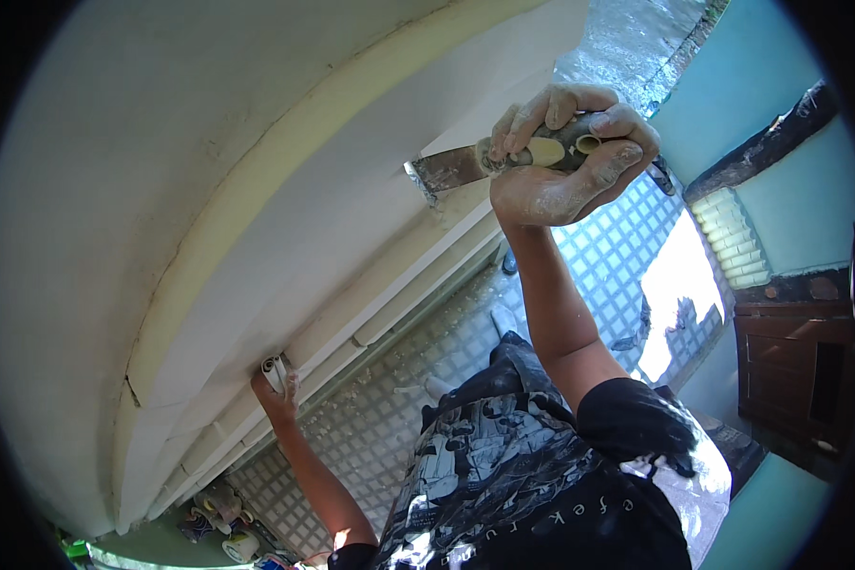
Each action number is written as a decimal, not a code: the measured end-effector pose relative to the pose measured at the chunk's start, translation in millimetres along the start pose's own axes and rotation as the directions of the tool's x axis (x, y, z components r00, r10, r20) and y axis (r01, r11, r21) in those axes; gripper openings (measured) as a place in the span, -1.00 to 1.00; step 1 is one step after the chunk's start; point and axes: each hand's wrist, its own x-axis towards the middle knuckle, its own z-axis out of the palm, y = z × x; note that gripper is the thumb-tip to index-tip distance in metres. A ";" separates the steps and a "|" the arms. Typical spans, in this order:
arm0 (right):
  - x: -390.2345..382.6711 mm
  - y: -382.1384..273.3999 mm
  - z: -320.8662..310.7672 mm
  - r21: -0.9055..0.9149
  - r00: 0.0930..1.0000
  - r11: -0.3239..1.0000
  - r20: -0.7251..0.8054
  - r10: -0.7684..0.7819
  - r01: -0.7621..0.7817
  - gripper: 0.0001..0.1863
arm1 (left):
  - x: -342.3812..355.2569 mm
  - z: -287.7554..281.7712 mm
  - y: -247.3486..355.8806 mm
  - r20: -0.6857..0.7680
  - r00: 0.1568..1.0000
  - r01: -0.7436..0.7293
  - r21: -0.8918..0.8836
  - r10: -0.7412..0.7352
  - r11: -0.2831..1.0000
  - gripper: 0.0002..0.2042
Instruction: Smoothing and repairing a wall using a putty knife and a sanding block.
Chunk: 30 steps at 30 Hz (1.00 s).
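My right hand (pixel 575 195) is raised and closed around the dark handle of a putty knife (pixel 449 169), its palm and fingers coated with pale dried plaster. The metal blade points left, with white paste on its tip, close to the white panel (pixel 351 228). Whether the tip touches the panel, I cannot tell. Lower down on the left, my left hand (pixel 280 397) grips a small white rolled piece (pixel 274 370) beside the same panel. Its exact kind is too small to make out.
A curved cream trim (pixel 228 190) borders the panel, and long white mouldings (pixel 389 309) run along its lower side. Below is a patterned tile floor (pixel 380 418) with pale specks. A brown wooden cabinet (pixel 793 366) stands at the right by turquoise walls (pixel 798 190). Several items (pixel 228 522) lie at lower left.
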 end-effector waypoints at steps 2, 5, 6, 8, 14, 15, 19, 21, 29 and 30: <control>-23.1 5.6 -19.0 -0.275 0.983 0.961 0.180 0.037 0.014 -0.68 | -0.4 1.9 1.8 -0.051 0.999 0.008 0.075 -0.005 0.997 -0.61; -40.7 4.1 -35.3 -0.567 0.908 0.823 0.361 0.212 0.033 -0.67 | 9.6 8.6 14.2 0.024 1.000 0.014 -0.040 -0.013 0.999 -0.64; -32.9 -3.3 -28.4 -0.482 0.947 0.875 0.294 0.131 0.028 -0.68 | 7.0 8.8 15.4 0.024 1.000 0.020 -0.029 -0.020 0.999 -0.64; -10.5 -16.5 -15.5 -0.319 0.984 0.944 0.173 -0.033 0.087 -0.69 | -0.7 1.8 2.8 0.014 0.999 0.031 -0.011 -0.031 0.999 -0.63; -36.7 1.7 -41.4 -0.492 0.990 0.870 0.103 0.094 -0.031 -0.67 | 4.6 5.3 9.7 0.024 1.000 0.013 0.102 -0.015 0.995 -0.60; -31.4 -1.7 -38.9 -0.453 0.996 0.890 0.049 0.074 -0.044 -0.66 | 7.1 11.1 28.5 0.024 0.999 0.038 0.137 -0.042 0.990 -0.59; -11.5 -6.6 -19.3 -0.375 0.995 0.923 -0.080 0.062 -0.088 -0.66 | 6.6 5.8 16.5 -0.049 0.970 -0.207 0.348 0.239 0.914 -0.58; -18.5 -6.2 -19.9 -0.358 0.994 0.928 -0.079 0.079 -0.102 -0.66 | 1.5 -8.2 -11.1 -0.054 0.979 -0.167 0.321 0.194 0.932 -0.59; -18.9 -0.5 -13.0 -0.378 0.998 0.925 0.041 0.040 -0.021 -0.67 | 7.2 2.8 11.0 -0.048 0.954 -0.264 0.337 0.297 0.904 -0.60; -20.4 -1.2 -15.9 -0.375 0.998 0.926 0.030 0.063 -0.047 -0.67 | 5.8 1.4 8.8 -0.015 0.989 -0.139 0.216 0.146 0.966 -0.61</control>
